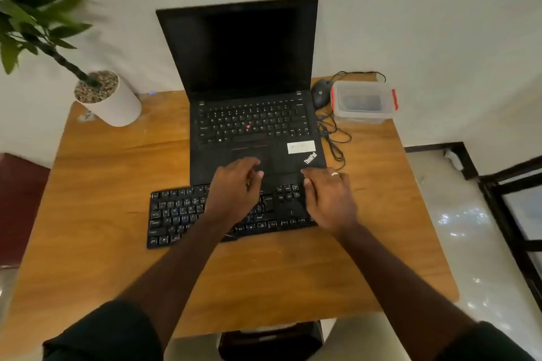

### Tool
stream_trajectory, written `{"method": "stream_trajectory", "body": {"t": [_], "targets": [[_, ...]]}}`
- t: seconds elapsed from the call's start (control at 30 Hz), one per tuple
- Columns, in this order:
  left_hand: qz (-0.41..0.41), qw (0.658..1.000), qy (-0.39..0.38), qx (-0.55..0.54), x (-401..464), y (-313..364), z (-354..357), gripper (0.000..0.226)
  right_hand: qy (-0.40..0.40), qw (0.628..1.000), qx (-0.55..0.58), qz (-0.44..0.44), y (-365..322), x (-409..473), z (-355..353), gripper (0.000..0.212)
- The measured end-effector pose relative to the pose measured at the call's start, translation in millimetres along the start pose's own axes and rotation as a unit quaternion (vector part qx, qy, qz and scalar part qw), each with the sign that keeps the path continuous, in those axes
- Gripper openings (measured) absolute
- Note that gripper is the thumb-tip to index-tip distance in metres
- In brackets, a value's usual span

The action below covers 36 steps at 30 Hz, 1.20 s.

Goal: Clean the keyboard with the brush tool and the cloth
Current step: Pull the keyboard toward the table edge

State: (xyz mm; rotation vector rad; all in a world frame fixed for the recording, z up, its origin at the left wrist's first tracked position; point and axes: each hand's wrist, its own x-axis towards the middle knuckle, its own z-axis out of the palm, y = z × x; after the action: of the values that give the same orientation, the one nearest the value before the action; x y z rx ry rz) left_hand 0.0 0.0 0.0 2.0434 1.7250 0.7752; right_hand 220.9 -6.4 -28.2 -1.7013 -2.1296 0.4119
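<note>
While both arms reach forward from six o'clock, we see the left hand [234, 184] and the right hand [328, 199] poised over the black keyboard [176, 214], which lies on the wooden counter [117, 184] just in front of an open laptop [249, 82]. The keyboard sits near the centre of the counter, its far edge touching or slightly overlapping the laptop's front edge. We note that the left hand's grip is loose, fingers relaxed and partly curled toward the laptop's touchpad, with nothing held. The right hand's grip is likewise slack, fingers bent downward over the keyboard's right end; it wears a ring [335, 174], and we see nothing in it, though motion blur softens both hands. At one o'clock from the laptop we find a clear plastic box [363, 101] with red clips, something bluish inside it that we cannot identify. Between box and laptop lies a black mouse [319, 94], its cable [334, 138] looping toward five o'clock. At ten o'clock stands a white plant pot [111, 102] filled with pebbles.
</note>
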Motion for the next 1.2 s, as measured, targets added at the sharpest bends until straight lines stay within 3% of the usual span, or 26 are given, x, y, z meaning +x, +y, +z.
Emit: {"method": "stream_trajectory", "body": {"t": [0.13,0.23,0.37,0.57,0.73,0.87,1.0,1.2], "targets": [[0.014,1.0,0.008,0.003,14,-6,14,0.029,0.05,0.998,-0.024,0.008,5,4,12,0.027],[0.001,0.998,0.059,-0.001,12,-29,18,0.026,0.051,0.997,-0.039,0.033,9,4,24,0.025],[0.016,0.995,0.091,0.041,-6,-67,17,0.027,0.042,0.996,-0.044,0.07,16,0,40,0.027],[0.034,0.985,0.145,0.092,-32,-96,15,0.029,0.09,0.99,-0.08,0.078,21,-12,55,0.029],[-0.021,0.966,0.247,0.069,-88,-130,-9,0.035,0.168,0.979,-0.066,0.099,29,-38,59,0.037],[-0.153,0.936,0.309,0.066,-141,-148,-16,0.041,0.203,0.969,-0.021,0.138,38,-61,69,0.041],[-0.287,0.917,0.258,0.106,-163,-167,-8,0.054,0.208,0.963,0.038,0.17,46,-59,73,0.037],[-0.276,0.935,0.199,0.095,-159,-162,-10,0.05,0.172,0.962,0.076,0.198,41,-56,65,0.041]]}}
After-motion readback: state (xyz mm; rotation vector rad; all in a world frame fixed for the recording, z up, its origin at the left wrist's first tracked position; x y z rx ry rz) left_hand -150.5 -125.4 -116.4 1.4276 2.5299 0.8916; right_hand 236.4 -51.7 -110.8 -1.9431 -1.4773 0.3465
